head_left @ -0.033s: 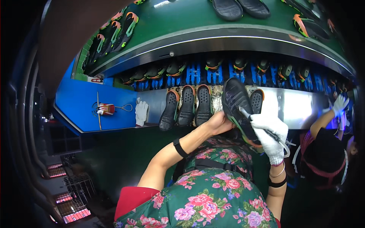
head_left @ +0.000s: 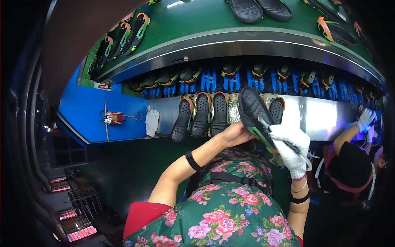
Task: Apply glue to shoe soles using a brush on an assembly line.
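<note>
A black shoe sole (head_left: 252, 108) with a green and orange edge is tilted in front of me, its flat black face up. My bare left hand (head_left: 236, 134) grips its left side, some fingers hidden under it. My right hand (head_left: 291, 147), in a white knitted glove, is closed around a thin pen-like tool (head_left: 263, 122); its pale tip meets or hovers just over the sole, I cannot tell which. Behind the held sole lies another black sole (head_left: 277, 109) with holes in its heel. Several similar soles (head_left: 201, 115) stand side by side to the left on the metal bench.
A white glove (head_left: 152, 122) lies at the bench's left end, beside a blue panel (head_left: 90, 111) with a red object on it. Blue racks (head_left: 232, 83) hold soles under the green conveyor belt (head_left: 197, 24). At right, a co-worker's gloved hand (head_left: 365, 119) reaches over the bench.
The held sole has tilted and shifted slightly down and left, with the tool and my right hand moving along. The co-worker's hand has moved a little lower.
</note>
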{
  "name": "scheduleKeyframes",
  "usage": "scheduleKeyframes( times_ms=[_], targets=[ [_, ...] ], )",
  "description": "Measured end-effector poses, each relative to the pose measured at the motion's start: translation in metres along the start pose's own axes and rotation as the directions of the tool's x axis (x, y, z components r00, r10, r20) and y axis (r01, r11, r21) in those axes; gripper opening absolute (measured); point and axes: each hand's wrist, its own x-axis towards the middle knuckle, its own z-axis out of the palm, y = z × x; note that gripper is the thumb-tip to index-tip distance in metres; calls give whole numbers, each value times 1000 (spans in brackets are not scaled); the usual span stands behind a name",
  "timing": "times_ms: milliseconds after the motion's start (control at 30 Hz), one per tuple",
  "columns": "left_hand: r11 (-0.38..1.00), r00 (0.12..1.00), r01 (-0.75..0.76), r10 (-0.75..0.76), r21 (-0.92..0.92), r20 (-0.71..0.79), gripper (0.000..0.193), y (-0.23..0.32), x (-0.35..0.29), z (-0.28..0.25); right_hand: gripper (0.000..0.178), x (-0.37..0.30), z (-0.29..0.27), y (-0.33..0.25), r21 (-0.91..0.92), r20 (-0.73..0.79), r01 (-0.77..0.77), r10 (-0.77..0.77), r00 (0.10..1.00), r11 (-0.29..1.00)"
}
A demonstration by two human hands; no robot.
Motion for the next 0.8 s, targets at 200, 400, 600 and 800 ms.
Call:
scheduleKeyframes(
  times_ms=[200, 400, 600, 800],
  targets=[
    [996, 992, -43, 52, 80, -112, 48, 8, -20, 6, 15, -2, 11, -17, -50, -33, 112, -114, 993, 992],
    [827, 987, -32, 115, -562, 112, 77, 19, -23, 36, 17, -5, 18, -20, -39, -185, 150, -155, 971, 988],
    [816, 916, 27, 211, -577, 342, 91, -12, -8, 16, 19, 12, 7, -38, -122, -189, 227, -247, 950, 966],
    [962, 995, 1, -28, -273, -93, 94, -18, -10, 57, 41, 9, -2, -29, -340, -97, 237, -285, 954, 910]
  ],
)
